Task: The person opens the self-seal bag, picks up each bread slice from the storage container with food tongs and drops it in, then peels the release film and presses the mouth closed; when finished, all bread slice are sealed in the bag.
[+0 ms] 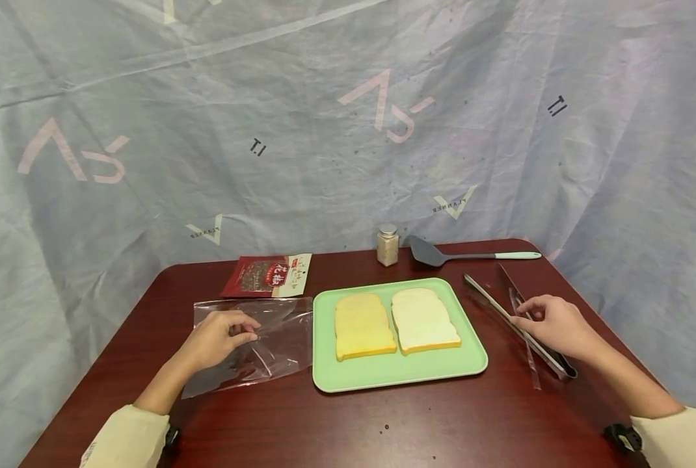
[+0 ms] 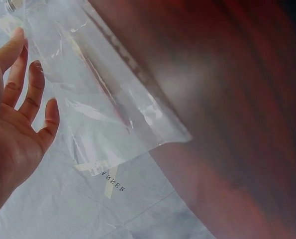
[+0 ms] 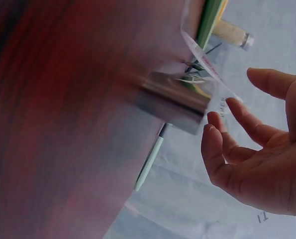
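Note:
My left hand (image 1: pixel 222 338) hovers over a clear plastic bag (image 1: pixel 283 344) lying flat on the table's left side. In the left wrist view its fingers are loosely bent and hold nothing, beside the edge of the bag (image 2: pixel 103 99). My right hand (image 1: pixel 555 325) is above the metal tongs (image 1: pixel 523 331), with a gap between thumb and fingers (image 3: pixel 245 117). A thin clear plastic strip (image 1: pixel 531 364) lies across the tongs; in the right wrist view the strip (image 3: pixel 207 62) reaches close to the index fingertip. Between the hands, two slices of bread (image 1: pixel 364 325) sit on a green tray (image 1: pixel 395 379).
Behind the bag lies a red-and-white spice packet (image 1: pixel 268 275). A glass shaker jar (image 1: pixel 388 247) and a grey spatula (image 1: pixel 432 253) with a pale green handle are at the table's back edge. A grey cloth curtain (image 1: pixel 324 130) hangs behind the table.

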Tool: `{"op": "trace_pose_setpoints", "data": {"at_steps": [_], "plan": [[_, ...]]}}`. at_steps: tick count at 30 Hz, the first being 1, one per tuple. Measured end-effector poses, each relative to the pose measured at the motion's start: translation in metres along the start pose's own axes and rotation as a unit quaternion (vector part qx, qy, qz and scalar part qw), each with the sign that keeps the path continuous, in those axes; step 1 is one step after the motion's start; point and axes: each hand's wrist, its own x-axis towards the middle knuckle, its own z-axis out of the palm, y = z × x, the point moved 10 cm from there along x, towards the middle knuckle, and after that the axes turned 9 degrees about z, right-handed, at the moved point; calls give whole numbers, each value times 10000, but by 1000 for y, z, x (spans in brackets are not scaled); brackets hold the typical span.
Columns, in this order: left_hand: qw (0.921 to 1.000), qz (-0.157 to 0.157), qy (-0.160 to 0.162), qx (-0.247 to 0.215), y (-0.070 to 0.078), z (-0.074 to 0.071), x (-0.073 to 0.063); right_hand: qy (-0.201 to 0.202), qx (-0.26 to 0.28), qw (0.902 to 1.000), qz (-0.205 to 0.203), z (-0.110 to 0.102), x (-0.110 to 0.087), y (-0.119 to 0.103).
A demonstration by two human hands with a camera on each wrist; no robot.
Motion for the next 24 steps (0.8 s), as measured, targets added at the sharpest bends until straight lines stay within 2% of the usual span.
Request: {"op": "trace_pose_setpoints", "data": {"at_steps": [7,16,20,24], "plan": [[10000,40,9,-18,1,-1,0,-106,4,9999,-50,7,2,1],[10000,-2,-46,-24,1,-1,-2,-295,239,9989,-281,1,-3,-4],[10000,13,-62,-71,0,-1,-2,-268,458,9984,-184,-16,-2,6],[9999,72,-92,-103,1,-1,0,156,647,9977,-86,-51,4,29]]}}
